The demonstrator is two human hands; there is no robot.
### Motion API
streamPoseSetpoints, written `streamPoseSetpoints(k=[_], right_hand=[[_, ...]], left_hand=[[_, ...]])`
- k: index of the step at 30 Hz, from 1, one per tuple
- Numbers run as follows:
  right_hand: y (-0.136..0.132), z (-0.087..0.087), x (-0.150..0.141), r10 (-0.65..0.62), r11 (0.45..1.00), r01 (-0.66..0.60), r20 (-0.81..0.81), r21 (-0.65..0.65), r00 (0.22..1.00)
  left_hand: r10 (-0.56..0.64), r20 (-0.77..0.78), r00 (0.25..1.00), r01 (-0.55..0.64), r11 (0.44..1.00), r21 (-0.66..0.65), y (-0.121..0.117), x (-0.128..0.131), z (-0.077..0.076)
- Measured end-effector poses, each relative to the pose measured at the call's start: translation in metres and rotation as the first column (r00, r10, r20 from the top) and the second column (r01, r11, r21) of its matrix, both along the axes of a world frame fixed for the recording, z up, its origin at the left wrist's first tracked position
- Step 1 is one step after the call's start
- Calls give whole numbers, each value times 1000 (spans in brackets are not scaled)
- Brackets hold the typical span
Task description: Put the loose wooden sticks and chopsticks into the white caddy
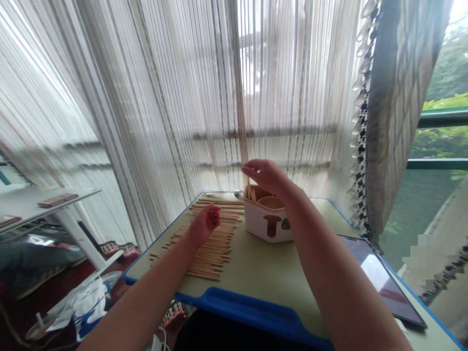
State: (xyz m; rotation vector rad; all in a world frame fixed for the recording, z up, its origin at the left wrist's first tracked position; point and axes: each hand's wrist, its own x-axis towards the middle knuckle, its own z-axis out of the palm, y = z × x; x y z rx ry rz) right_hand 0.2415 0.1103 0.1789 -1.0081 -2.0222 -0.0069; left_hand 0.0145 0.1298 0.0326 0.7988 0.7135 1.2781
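Many wooden chopsticks (210, 258) lie side by side across the left of a small table (263, 273). Over them my left hand (206, 222) is closed with curled fingers; whether anything is inside cannot be seen. A white and brown holder (261, 222) with a divided inside stands behind and right of the chopsticks. Above its left compartment my right hand (268, 176) bends down with fingertips pinched together. Upright chopsticks (251, 193) rise from that compartment to just under these fingertips, and the pinch appears to be on their tops. My right forearm covers the holder's right side.
Near the back edge lies a metal spoon (238, 194). A tablet (380, 278) rests at the table's right side. A blue raised rim (252, 307) runs along the front. Striped curtains (175, 97) hang close behind. At left stand a white desk (47, 202) and plastic bags (86, 304).
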Motion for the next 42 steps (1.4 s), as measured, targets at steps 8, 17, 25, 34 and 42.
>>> streamPoseSetpoints(k=[8, 17, 25, 34, 42], right_hand=[[0, 1, 12, -36, 996, 41, 74, -74, 997], [-8, 7, 21, -119, 978, 142, 149, -154, 982], [16, -21, 50, -195, 800, 404, 444, -444, 875], [31, -30, 30, -67, 839, 321, 503, -439, 862], [19, -26, 17, -130, 849, 389, 573, -357, 810]], left_hand=[[25, -61, 998, -20, 997, 76, -1, 3, 0], [535, -580, 615, -31, 751, 660, -5, 5, -13], [676, -677, 291, 212, 644, 735, -5, 0, -18], [705, -687, 177, 310, 622, 719, -3, -4, -13], [643, -757, 118, 381, 674, 632, -2, -10, -16]])
